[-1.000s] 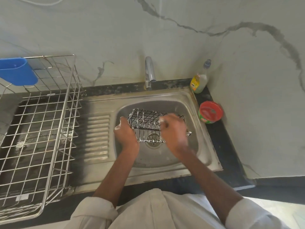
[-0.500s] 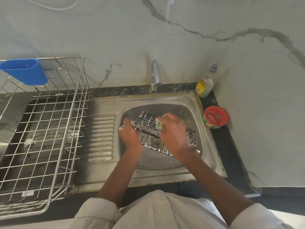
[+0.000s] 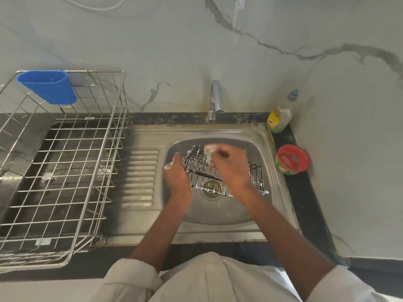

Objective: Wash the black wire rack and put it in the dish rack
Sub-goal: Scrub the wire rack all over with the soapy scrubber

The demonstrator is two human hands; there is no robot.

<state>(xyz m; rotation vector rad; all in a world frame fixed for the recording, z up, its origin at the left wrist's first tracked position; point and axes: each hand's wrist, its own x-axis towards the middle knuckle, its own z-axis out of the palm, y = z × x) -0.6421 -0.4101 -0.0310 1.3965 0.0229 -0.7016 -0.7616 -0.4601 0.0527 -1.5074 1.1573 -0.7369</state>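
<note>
The black wire rack (image 3: 256, 176), streaked with white soap foam, lies tilted in the steel sink basin (image 3: 218, 214). My left hand (image 3: 176, 175) grips the rack's left end, with foam on its fingers. My right hand (image 3: 231, 166) holds a green sponge (image 3: 208, 154) against the rack's upper left part and covers the rack's middle. The steel dish rack (image 3: 65, 171) stands on the counter to the left of the sink with nothing in it.
A blue plastic cup holder (image 3: 48, 87) hangs on the dish rack's back corner. The tap (image 3: 214, 101) stands behind the basin, with no water seen running. A dish soap bottle (image 3: 280, 117) and a red-lidded tub (image 3: 292, 159) sit on the black counter at the right.
The rack has tilted and turned in the basin, its right end lower now. My right hand with the sponge has moved up toward the rack's far left part. The view shifted slightly.
</note>
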